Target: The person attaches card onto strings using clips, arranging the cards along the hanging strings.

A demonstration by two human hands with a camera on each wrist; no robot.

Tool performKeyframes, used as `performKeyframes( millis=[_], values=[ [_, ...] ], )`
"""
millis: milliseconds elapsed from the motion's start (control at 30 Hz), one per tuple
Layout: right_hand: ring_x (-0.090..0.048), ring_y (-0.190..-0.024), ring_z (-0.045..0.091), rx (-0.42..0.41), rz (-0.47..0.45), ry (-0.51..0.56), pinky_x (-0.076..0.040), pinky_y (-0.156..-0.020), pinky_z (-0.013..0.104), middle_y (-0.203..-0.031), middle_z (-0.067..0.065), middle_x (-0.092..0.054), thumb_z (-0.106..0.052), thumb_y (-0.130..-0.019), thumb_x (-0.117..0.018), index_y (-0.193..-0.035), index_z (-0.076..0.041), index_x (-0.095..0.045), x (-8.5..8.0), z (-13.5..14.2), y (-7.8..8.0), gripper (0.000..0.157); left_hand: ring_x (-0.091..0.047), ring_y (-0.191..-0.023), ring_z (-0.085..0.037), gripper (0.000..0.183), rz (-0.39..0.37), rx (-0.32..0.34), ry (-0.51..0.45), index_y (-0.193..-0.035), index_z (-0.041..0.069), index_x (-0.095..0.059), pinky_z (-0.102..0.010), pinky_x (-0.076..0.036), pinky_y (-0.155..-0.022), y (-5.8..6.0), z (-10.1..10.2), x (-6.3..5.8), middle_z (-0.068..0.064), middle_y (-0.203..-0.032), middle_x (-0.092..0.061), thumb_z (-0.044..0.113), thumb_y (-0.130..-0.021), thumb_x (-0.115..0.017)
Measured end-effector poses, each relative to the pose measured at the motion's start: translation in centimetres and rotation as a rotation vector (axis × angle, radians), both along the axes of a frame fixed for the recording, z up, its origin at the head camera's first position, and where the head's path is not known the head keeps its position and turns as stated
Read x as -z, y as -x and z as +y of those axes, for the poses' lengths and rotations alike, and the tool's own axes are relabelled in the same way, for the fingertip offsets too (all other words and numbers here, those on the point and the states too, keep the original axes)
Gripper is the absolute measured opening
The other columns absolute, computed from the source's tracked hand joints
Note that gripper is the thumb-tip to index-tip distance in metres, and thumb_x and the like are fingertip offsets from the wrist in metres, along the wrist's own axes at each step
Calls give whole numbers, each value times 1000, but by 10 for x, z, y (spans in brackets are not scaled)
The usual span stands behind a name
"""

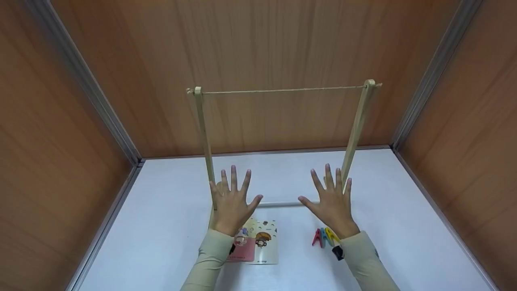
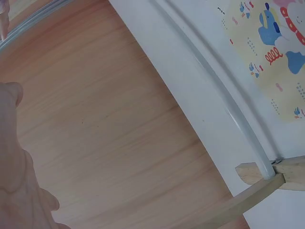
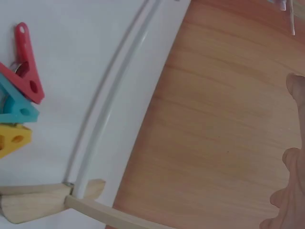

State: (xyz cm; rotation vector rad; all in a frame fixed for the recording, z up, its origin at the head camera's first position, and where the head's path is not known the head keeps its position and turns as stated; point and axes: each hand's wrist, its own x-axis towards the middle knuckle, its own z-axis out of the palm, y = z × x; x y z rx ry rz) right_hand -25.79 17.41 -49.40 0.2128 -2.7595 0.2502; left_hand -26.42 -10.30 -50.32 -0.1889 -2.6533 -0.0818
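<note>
My left hand [image 1: 231,204] is held up with its fingers spread, overlapping the left post of a wooden rack [image 1: 205,141] in the head view. Across from it my right hand [image 1: 334,204] is spread the same way, in front of the right post. Neither holds anything. Below the left hand lie a pink card [image 1: 244,251] and a pale card [image 1: 266,246], both with cartoon prints; the left wrist partly covers them. Red [image 3: 29,67], blue [image 3: 16,105] and yellow [image 3: 14,138] clothespins lie side by side near the right wrist.
A string [image 1: 282,90] runs between the tops of the rack's posts. Low down, a white rod [image 1: 278,204] joins them. The white table [image 1: 161,226] is enclosed by wood-grain panels [image 1: 278,48] at the back and sides, with grey metal strips in the corners.
</note>
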Motion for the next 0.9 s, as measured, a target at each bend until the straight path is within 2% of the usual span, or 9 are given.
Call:
performKeyframes(
  millis=[233, 433, 600, 900],
  values=[
    [-2, -147, 42, -16, 19, 35, 1, -113, 67, -162, 12, -7, -72, -85, -47, -153, -27, -24, 1, 2, -3, 85, -19, -144, -45, 81, -3, 4, -17, -153, 32, -22, -73, -10, -108, -1, -1, 3, -15, -160, -19, 70, -86, -48],
    [-5, -147, 41, -18, 18, 84, 0, -113, 67, -162, 12, -7, -71, -86, -46, -154, -29, -20, 3, 7, -6, 84, -25, -142, -45, 79, -20, 5, -9, -153, 30, -22, -72, -14, -108, -2, -3, 7, -16, -158, -22, 70, -88, -44],
    [-15, -146, 42, -23, 53, 142, -6, -111, 69, -160, 17, -17, -65, -86, -54, -152, -22, -26, 6, 13, -8, 84, -27, -141, -45, 77, -37, 11, -16, -153, 28, -25, -70, -18, -108, -3, -4, 11, -16, -157, -26, 66, -90, -45],
    [-28, -141, 42, -28, 67, 290, -18, -109, 69, -155, 18, -28, -51, -86, -65, -151, -17, -31, 16, 24, -12, 80, -28, -141, -42, 74, -120, 38, -114, -152, 23, -28, -65, -17, -112, -4, -9, 22, -16, -155, -31, 60, -92, -48]
  ],
)
